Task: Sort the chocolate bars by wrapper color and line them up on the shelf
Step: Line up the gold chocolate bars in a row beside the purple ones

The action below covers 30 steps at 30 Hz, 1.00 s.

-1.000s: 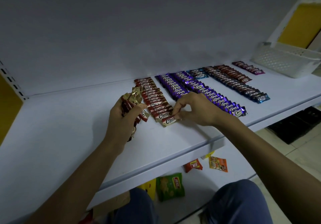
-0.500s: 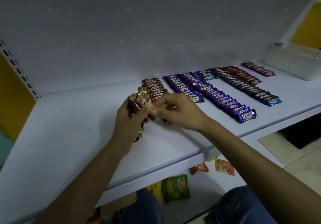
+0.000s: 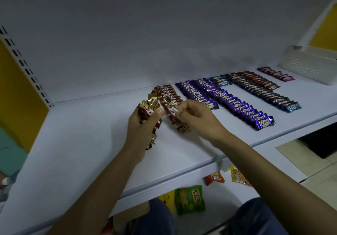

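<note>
Your left hand [image 3: 144, 128] grips the red-bar bundle [image 3: 145, 109] at frame centre; your right hand [image 3: 198, 120] pinches one bar [image 3: 170, 111] above the red row [image 3: 166, 93]. A snagged pull could spill the bundle onto it.
</note>
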Tool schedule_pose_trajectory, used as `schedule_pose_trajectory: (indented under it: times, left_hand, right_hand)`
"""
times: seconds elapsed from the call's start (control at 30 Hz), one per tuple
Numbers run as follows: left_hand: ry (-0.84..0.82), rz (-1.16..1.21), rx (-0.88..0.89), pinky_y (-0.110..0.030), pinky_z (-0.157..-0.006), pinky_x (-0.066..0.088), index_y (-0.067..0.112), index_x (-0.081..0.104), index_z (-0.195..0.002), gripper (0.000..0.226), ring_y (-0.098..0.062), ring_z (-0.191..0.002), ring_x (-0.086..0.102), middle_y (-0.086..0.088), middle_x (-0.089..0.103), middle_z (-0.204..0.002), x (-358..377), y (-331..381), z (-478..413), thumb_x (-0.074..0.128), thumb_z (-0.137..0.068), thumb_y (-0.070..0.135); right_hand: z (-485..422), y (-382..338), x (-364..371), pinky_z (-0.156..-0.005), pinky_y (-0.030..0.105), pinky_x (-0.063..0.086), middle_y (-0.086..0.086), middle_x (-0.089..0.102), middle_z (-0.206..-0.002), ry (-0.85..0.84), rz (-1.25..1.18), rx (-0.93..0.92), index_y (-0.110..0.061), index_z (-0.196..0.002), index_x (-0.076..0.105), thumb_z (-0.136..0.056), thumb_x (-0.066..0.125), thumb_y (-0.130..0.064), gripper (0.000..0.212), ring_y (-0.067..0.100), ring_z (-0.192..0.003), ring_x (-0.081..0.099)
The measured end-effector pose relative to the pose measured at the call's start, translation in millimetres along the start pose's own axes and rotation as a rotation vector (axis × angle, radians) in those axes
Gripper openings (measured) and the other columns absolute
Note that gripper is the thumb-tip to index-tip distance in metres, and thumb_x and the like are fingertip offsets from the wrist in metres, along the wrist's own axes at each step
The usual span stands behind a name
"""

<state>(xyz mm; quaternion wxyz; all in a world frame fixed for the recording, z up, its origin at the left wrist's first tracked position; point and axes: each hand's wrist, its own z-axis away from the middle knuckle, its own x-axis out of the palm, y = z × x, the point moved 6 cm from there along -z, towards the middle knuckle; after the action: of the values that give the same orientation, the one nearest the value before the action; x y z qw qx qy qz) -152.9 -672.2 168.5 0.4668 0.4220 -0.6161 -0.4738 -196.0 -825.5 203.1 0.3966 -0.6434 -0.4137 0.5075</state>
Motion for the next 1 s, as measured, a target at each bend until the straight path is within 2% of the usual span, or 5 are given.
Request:
schedule_pose_trajectory:
  times: [0.3,0.4,0.5,0.7,1.0]
  left_hand:
    - [-0.023,-0.067,0.015,-0.021,-0.042,0.037,0.020,0.061,-0.097,0.007,-0.016,-0.055,0.043,-0.016,0.061,-0.089,3.9,0.5,2.2,0.063,-0.091,0.022]
    - [-0.010,-0.076,0.010,-0.021,-0.042,0.036,0.015,0.061,-0.099,0.014,-0.017,-0.056,0.043,-0.016,0.060,-0.086,4.0,0.3,2.8,0.064,-0.089,0.025]
    - [-0.002,-0.082,0.017,-0.021,-0.044,0.037,0.020,0.061,-0.093,0.007,-0.019,-0.058,0.044,-0.016,0.061,-0.086,5.8,2.9,5.2,0.064,-0.089,0.024]
    - [0.018,-0.134,0.036,-0.022,-0.043,0.040,0.025,0.060,-0.092,0.003,-0.015,-0.056,0.046,-0.017,0.063,-0.088,5.8,4.1,6.1,0.062,-0.091,0.025]
    - [0.007,-0.150,0.023,-0.019,-0.044,0.042,0.020,0.061,-0.102,0.015,-0.008,-0.054,0.047,-0.011,0.064,-0.085,5.6,2.3,3.6,0.063,-0.089,0.027]
  right_hand:
    - [25.7,17.5,-56.5,-0.078,0.031,0.052,0.018,0.063,-0.085,0.183,-0.286,0.130,-0.001,-0.080,0.057,-0.087,0.056,0.004,0.008,0.024,-0.081,0.061]
    - [27.5,5.4,-68.4,-0.075,0.027,0.047,0.016,0.064,-0.081,0.102,0.141,-0.001,-0.001,-0.091,0.065,-0.087,0.060,0.001,0.007,0.017,-0.075,0.059]
    - [25.4,-1.8,-57.6,-0.068,0.018,0.048,-0.011,0.066,-0.074,-0.084,0.567,-0.126,-0.015,-0.097,0.070,-0.083,0.069,-0.005,0.017,0.003,-0.068,0.060]
    - [14.8,4.4,-39.4,-0.090,0.033,0.030,-0.016,0.057,-0.092,-0.106,0.918,-0.185,-0.033,-0.093,0.074,-0.083,0.071,-0.025,0.013,0.010,-0.098,0.051]
    - [2.8,6.2,-31.6,-0.081,0.030,0.022,-0.006,0.057,-0.104,-0.047,1.036,-0.253,-0.031,-0.102,0.070,-0.085,0.067,-0.028,0.018,0.016,-0.106,0.044]
